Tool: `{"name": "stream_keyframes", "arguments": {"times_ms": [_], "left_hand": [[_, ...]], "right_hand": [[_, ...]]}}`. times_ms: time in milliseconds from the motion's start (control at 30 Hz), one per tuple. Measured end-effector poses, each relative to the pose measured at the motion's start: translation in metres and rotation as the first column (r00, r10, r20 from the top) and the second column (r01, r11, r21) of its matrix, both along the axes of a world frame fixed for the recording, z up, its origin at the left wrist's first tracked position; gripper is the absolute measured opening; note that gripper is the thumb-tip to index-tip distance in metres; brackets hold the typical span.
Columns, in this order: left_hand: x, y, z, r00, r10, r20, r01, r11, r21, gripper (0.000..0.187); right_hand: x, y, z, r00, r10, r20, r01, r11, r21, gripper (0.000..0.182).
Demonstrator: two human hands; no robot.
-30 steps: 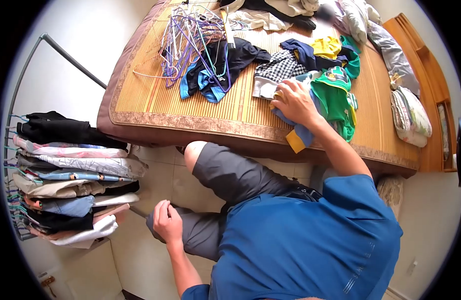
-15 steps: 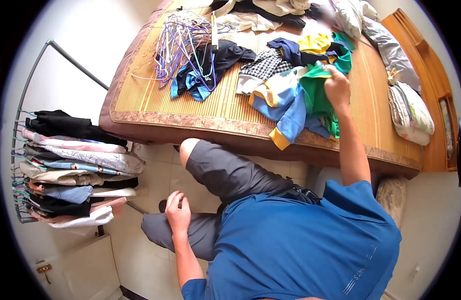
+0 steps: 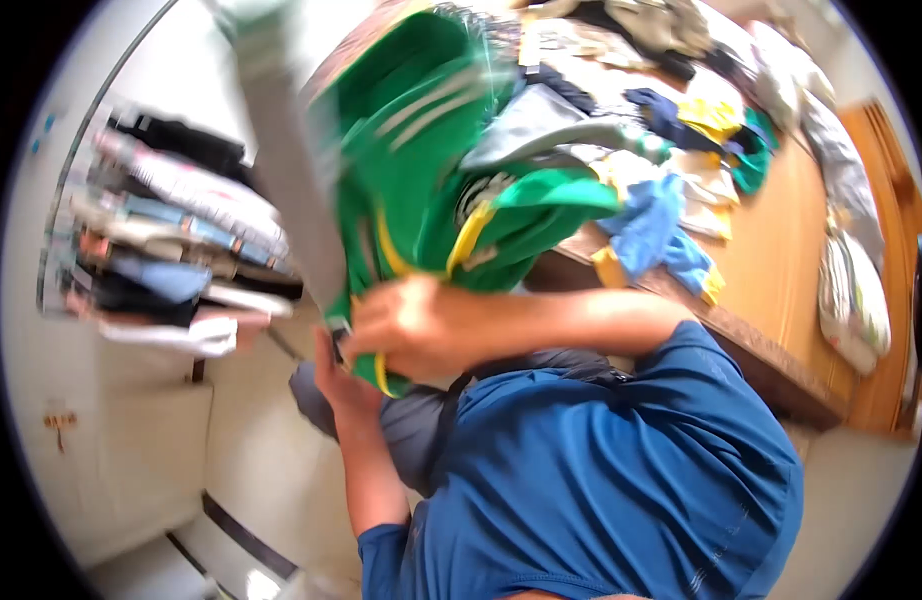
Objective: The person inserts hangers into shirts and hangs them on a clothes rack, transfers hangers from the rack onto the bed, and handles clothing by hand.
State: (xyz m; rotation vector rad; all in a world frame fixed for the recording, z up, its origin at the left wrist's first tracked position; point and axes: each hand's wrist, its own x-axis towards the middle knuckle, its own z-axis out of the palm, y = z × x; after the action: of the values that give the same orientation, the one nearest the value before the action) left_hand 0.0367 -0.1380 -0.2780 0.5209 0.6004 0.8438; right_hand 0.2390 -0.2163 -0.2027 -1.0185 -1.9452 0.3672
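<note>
A green jacket with yellow trim, white stripes and grey sleeves swings up in front of me, smeared by motion. One grey sleeve flies up at the left; a second grey part stretches to the right over the bed. My right hand is closed around the gathered yellow-edged fabric near the jacket's lower end. Just below and left of it, my left hand pinches the same end, its fingers partly hidden behind the cloth.
The bed bears a light-blue garment with yellow cuffs, a yellow garment and more clothes at the back. Folded bedding lies by the wooden headboard. A rack of hung clothes stands at the left.
My right hand has lifted the green jacket off the bed pile and brought it left, in front of me. My left hand has come up from my knee to the jacket. The view has tilted.
</note>
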Motion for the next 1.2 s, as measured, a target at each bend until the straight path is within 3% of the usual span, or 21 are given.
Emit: {"name": "stream_keyframes", "arguments": {"times_ms": [67, 133, 167, 200, 233, 267, 333, 400, 500, 600, 667, 700, 800, 867, 900, 933, 1000, 1067, 1133, 1200], "left_hand": [[0.0, 0.0, 0.015, 0.982, 0.166, 0.089, -0.18, 0.965, 0.193, 0.045], [-0.034, 0.003, -0.008, 0.951, 0.298, -0.085, -0.294, 0.954, 0.058, 0.042], [-0.045, 0.001, -0.009, 0.976, 0.204, -0.072, -0.203, 0.979, 0.03, 0.04], [-0.052, -0.001, -0.009, 0.994, 0.099, -0.05, -0.099, 0.995, 0.005, 0.039], [-0.058, -0.003, -0.011, 0.991, 0.122, -0.052, -0.124, 0.991, -0.049, 0.038], [-0.064, -0.005, -0.013, 0.99, 0.133, -0.048, -0.138, 0.985, -0.101, 0.037], [-0.074, -0.003, -0.014, 0.981, 0.185, -0.064, -0.193, 0.97, -0.147, 0.035], [-0.076, 0.003, -0.013, 0.967, 0.256, -0.006, -0.256, 0.962, -0.093, 0.036], [-0.077, 0.018, -0.005, 0.945, 0.323, 0.057, -0.316, 0.943, -0.107, 0.037], [-0.08, 0.03, 0.006, 0.976, 0.212, 0.049, -0.208, 0.976, -0.067, 0.04], [-0.082, 0.039, 0.015, 0.989, 0.148, -0.013, -0.146, 0.984, 0.107, 0.044], [-0.083, 0.042, 0.026, 0.98, 0.175, -0.092, -0.155, 0.968, 0.195, 0.044], [-0.088, 0.049, 0.036, 0.932, 0.328, -0.156, -0.278, 0.921, 0.275, 0.04], [-0.104, 0.06, 0.037, 0.861, 0.366, -0.354, -0.216, 0.891, 0.399, 0.027], [-0.103, 0.065, 0.048, 0.815, 0.455, -0.36, -0.291, 0.857, 0.425, 0.023], [-0.102, 0.069, 0.057, 0.761, 0.537, -0.363, -0.361, 0.816, 0.451, 0.019], [-0.119, 0.08, 0.052, 0.726, 0.639, -0.254, -0.547, 0.761, 0.35, 0.016], [-0.15, 0.095, 0.034, 0.699, 0.686, -0.204, -0.64, 0.727, 0.249, 0.02], [-0.154, 0.099, 0.045, 0.693, 0.704, -0.154, -0.665, 0.707, 0.241, 0.024], [-0.158, 0.104, 0.043, 0.642, 0.748, -0.17, -0.715, 0.663, 0.22, 0.03]], "right_hand": [[-0.047, -0.008, -0.049, 0.961, 0.276, -0.014, -0.275, 0.949, -0.156, 0.035], [-0.068, -0.019, -0.065, 0.953, 0.296, 0.062, -0.289, 0.952, -0.106, 0.034], [-0.073, -0.021, -0.059, 0.962, 0.271, 0.025, -0.266, 0.955, -0.129, 0.031], [-0.074, -0.019, -0.061, 0.951, 0.292, -0.102, -0.307, 0.931, -0.198, 0.039], [-0.071, -0.014, -0.06, 0.945, 0.29, -0.151, -0.317, 0.926, -0.207, 0.048], [-0.07, -0.008, -0.053, 0.979, 0.155, -0.133, -0.178, 0.966, -0.185, 0.054], [-0.055, 0.013, -0.046, 0.996, 0.08, -0.025, -0.084, 0.979, -0.187, 0.063], [-0.043, 0.033, -0.053, 0.999, -0.019, -0.029, 0.012, 0.968, -0.249, 0.069], [-0.033, 0.067, -0.069, 0.998, -0.03, -0.052, 0.008, 0.927, -0.375, 0.08], [-0.037, 0.092, -0.074, 0.985, 0.128, -0.112, -0.17, 0.798, -0.579, 0.09], [-0.048, 0.097, -0.071, 0.978, 0.106, -0.18, -0.196, 0.763, -0.616, 0.073], [-0.049, 0.103, -0.07, 0.977, 0.111, -0.183, -0.201, 0.772, -0.604, 0.073], [-0.054, 0.117, -0.081, 0.943, -0.143, -0.302, -0.12, 0.7, -0.704, 0.031], [-0.049, 0.13, -0.08, 0.918, -0.223, -0.328, 0.002, 0.829, -0.559, 0.024], [-0.043, 0.139, -0.073, 0.89, -0.305, -0.339, 0.088, 0.844, -0.53, 0.022], [-0.032, 0.153, -0.068, 0.905, -0.351, -0.24, 0.245, 0.892, -0.379, 0.019], [-0.015, 0.173, -0.044, 0.812, -0.42, -0.405, 0.235, 0.871, -0.431, 0.019], [0.007, 0.191, -0.025, 0.803, -0.441, -0.402, 0.257, 0.863, -0.434, 0.019], [0.018, 0.202, -0.006, 0.838, -0.42, -0.349, 0.266, 0.872, -0.411, 0.023], [0.021, 0.208, 0.005, 0.861, -0.349, -0.371, 0.13, 0.854, -0.503, 0.026]]}}
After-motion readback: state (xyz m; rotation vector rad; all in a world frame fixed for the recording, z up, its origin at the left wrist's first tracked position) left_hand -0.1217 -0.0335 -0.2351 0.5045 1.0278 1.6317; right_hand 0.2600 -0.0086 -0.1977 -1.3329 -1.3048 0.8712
